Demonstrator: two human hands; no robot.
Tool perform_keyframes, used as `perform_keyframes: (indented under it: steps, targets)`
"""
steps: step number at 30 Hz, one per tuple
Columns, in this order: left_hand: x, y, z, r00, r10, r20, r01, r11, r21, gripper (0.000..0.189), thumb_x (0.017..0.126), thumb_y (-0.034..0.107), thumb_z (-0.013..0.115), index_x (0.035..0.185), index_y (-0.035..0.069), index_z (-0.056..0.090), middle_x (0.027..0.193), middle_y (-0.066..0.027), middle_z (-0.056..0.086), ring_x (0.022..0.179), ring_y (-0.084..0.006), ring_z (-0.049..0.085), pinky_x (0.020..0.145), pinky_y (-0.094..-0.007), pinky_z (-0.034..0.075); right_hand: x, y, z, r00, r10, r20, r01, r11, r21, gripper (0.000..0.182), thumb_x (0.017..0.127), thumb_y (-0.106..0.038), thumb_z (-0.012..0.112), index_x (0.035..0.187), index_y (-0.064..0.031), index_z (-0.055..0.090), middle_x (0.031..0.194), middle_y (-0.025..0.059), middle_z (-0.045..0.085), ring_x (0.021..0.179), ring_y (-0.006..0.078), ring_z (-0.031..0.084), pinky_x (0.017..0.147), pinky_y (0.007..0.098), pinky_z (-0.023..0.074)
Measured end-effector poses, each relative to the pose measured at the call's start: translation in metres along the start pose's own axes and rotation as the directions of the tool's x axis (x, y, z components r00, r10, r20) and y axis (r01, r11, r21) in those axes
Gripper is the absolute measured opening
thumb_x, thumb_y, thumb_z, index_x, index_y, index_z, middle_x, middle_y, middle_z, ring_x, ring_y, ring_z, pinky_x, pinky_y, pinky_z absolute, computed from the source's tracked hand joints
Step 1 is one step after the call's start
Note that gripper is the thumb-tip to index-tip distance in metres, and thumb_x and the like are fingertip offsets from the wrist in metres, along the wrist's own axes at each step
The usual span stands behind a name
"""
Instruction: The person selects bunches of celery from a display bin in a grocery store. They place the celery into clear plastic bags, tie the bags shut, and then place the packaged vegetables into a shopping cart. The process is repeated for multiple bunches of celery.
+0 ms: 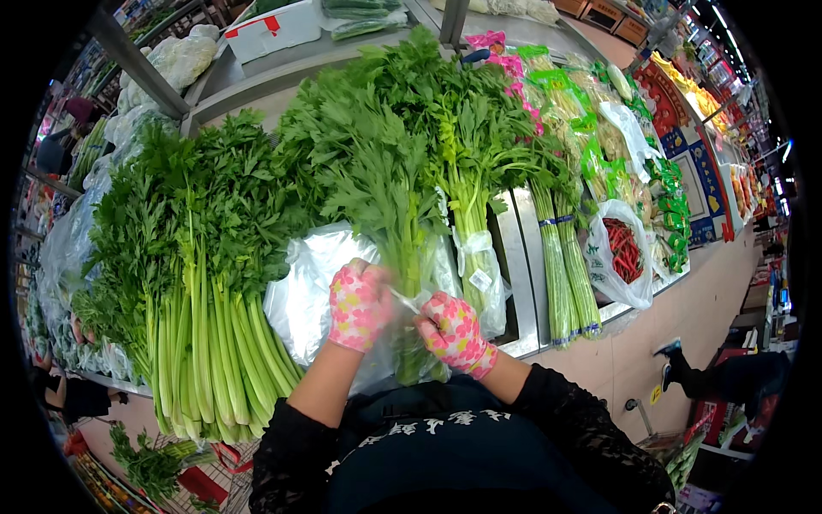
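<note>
A bunch of celery (408, 257) lies before me with its leaves away from me and its stalks in a clear plastic bag. My left hand (361, 302), in a pink flowered glove and slightly blurred, grips one end of a twisted strip of the bag (404, 300). In the same kind of glove, my right hand (453, 331) is closed on the strip's other end. Beneath and left of the bunch are flat clear plastic bags (314, 283). To the right lies a bagged celery bunch (478, 270), tied round the stalks and bearing a label.
Loose celery (212, 360) is heaped at left. On the right are banded long green stalks (565, 270), a bag of red chillies (621, 250) and packaged vegetables. A white foam box (273, 32) stands behind. A shopping cart (221, 475) is at lower left; people are at both sides.
</note>
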State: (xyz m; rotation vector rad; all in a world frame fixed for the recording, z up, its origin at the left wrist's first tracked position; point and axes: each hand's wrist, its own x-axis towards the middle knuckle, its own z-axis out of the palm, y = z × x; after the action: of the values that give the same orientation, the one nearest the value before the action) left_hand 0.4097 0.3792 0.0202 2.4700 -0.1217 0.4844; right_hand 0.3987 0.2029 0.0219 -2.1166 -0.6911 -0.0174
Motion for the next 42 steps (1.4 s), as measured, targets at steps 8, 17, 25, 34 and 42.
perform_keyframes:
  steps: [8, 17, 25, 34, 42]
  targets:
    - [-0.008, -0.025, 0.005, 0.885, -0.354, 0.303, 0.398, 0.913, -0.094, 0.015, 0.074, 0.004, 0.053, 0.085, 0.005, 0.062, 0.082, -0.0088, 0.056, 0.077, -0.0213, 0.056, 0.07, -0.0313, 0.046, -0.005, 0.036, 0.016, 0.94, 0.329, -0.089, -0.285, 0.901, 0.327, 0.008, 0.081, -0.012, 0.056, 0.081, -0.0037, 0.054, 0.073, 0.0071, 0.054, 0.063, 0.0176, 0.053, 0.058, 0.0298, 0.0439]
    - [-0.02, 0.028, -0.008, 0.742, -0.481, 0.466, 0.609, 0.193, -0.769, 0.051, 0.077, 0.01, 0.065, 0.121, -0.004, 0.044, 0.099, -0.0095, 0.056, 0.09, -0.0133, 0.054, 0.074, -0.0253, 0.046, 0.033, 0.026, -0.019, 0.701, 0.512, 0.496, -0.713, 0.478, 0.513, 0.04, 0.082, -0.026, 0.06, 0.11, 0.0016, 0.053, 0.074, 0.0012, 0.055, 0.058, 0.0084, 0.048, 0.054, 0.0241, 0.0411]
    - [-0.035, 0.043, -0.089, 0.871, -0.443, 0.214, 0.49, 0.74, -0.462, 0.073, 0.069, 0.041, 0.07, 0.121, -0.004, 0.045, 0.12, -0.0229, 0.048, 0.116, -0.0326, 0.045, 0.097, -0.0387, 0.036, 0.042, -0.078, -0.032, 0.882, 0.27, 0.388, -0.441, 0.763, 0.473, 0.018, 0.079, -0.015, 0.061, 0.089, -0.0008, 0.055, 0.064, -0.0035, 0.048, 0.054, 0.0064, 0.044, 0.047, 0.021, 0.0335]
    - [-0.131, 0.056, -0.268, 0.636, -0.671, -0.382, -0.07, 0.443, -0.894, 0.042, 0.079, 0.007, 0.061, 0.118, 0.002, 0.046, 0.105, -0.0076, 0.056, 0.09, -0.0153, 0.056, 0.075, -0.0261, 0.048, 0.061, -0.17, -0.006, 0.913, -0.175, 0.368, -0.129, 0.732, 0.669, 0.032, 0.079, -0.01, 0.051, 0.107, 0.0047, 0.055, 0.087, 0.0122, 0.057, 0.058, 0.0106, 0.053, 0.06, 0.0213, 0.0429]
    - [-0.325, -0.045, -0.427, -0.008, -0.55, -0.835, -0.085, 0.832, -0.548, 0.042, 0.088, 0.027, 0.052, 0.119, -0.001, 0.046, 0.105, -0.0137, 0.058, 0.092, -0.0247, 0.059, 0.081, -0.036, 0.049, 0.049, -0.17, 0.063, 0.941, 0.017, 0.338, -0.196, 0.842, 0.503, 0.03, 0.082, -0.023, 0.053, 0.096, 0.0039, 0.056, 0.081, 0.0114, 0.057, 0.048, 0.0107, 0.048, 0.049, 0.0214, 0.0396]
